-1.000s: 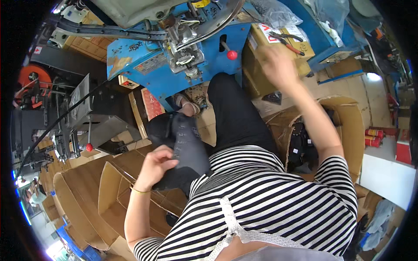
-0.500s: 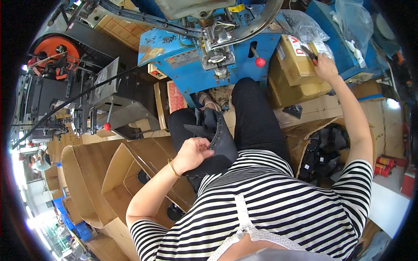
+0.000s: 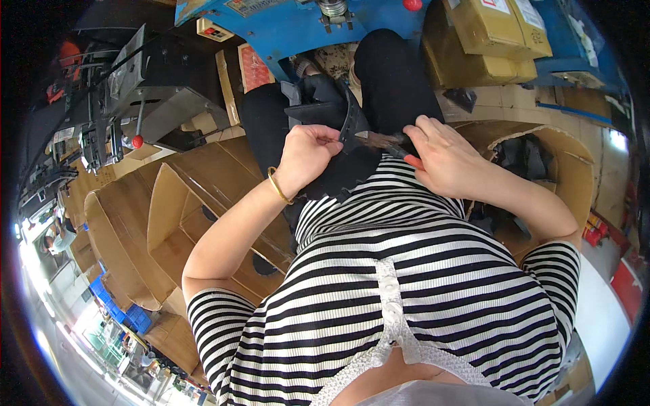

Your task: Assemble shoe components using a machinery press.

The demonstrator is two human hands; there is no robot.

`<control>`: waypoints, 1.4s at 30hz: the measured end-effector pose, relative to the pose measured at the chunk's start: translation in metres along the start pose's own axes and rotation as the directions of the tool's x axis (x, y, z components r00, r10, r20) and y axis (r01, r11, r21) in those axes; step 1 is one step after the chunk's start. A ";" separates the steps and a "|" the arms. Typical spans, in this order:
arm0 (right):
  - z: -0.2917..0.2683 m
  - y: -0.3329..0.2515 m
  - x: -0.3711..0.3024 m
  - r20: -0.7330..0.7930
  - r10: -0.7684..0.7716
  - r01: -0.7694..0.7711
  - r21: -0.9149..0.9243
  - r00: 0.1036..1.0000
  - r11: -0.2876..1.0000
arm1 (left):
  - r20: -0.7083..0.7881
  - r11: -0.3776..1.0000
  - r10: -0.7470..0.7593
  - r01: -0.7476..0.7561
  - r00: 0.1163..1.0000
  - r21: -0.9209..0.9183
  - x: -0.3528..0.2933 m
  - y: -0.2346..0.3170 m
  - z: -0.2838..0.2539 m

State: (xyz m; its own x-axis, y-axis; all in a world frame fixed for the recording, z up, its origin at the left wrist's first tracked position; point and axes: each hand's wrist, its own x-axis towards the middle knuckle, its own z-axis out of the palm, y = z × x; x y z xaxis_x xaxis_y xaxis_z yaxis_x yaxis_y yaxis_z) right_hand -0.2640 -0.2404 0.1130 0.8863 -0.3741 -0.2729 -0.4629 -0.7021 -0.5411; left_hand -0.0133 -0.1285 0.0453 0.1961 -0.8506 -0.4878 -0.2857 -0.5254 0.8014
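Note:
Across my lap lies a black shoe upper (image 3: 355, 166) with a row of eyelet holes along one edge. My left hand (image 3: 308, 155) pinches it close to that edge, thumb and fingers together. From the right, my right hand (image 3: 440, 157) grips a pair of pliers (image 3: 380, 141) with red on the handles. The metal jaws point left and reach the eyelet edge, close to my left fingertips. Whether the jaws have closed on anything is too small to make out.
A blue machine (image 3: 284, 30) stands beyond my knees. Taped boxes (image 3: 504, 34) are stacked at its right. Open cartons flank me, one on the left (image 3: 125, 237) and one on the right (image 3: 575, 152) holding black pieces. A red-knobbed lever (image 3: 138, 142) juts out at left.
My right hand has come from the boxes at far right to my lap, bringing the pliers to the upper. My left hand keeps its hold. The view has tilted down toward my body.

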 end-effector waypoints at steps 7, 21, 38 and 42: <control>0.023 -0.002 0.013 -0.047 -0.053 0.045 -0.165 0.997 0.985 | -0.020 0.999 0.005 -0.004 1.000 0.054 0.001 -0.002 0.003; 0.033 0.000 0.013 0.038 -0.078 0.086 -0.287 0.996 0.954 | -0.030 0.939 0.098 -0.083 0.995 0.335 -0.015 0.010 0.030; -0.082 0.067 -0.039 0.080 0.101 -0.095 -0.079 0.992 0.992 | 0.028 0.957 0.186 -0.187 0.982 0.221 -0.003 -0.002 0.031; -0.043 0.039 -0.028 -0.084 -0.135 0.108 -0.269 0.987 0.957 | 0.186 0.995 -0.054 0.069 0.981 -0.076 0.000 0.025 0.005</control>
State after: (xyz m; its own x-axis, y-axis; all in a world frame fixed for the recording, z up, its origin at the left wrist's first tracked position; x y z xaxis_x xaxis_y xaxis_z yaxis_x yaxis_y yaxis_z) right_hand -0.3074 -0.2832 0.1343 0.9367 -0.3252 -0.1300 -0.3502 -0.8754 -0.3333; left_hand -0.0256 -0.1417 0.0634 0.0333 -0.8094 -0.5863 -0.1993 -0.5803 0.7897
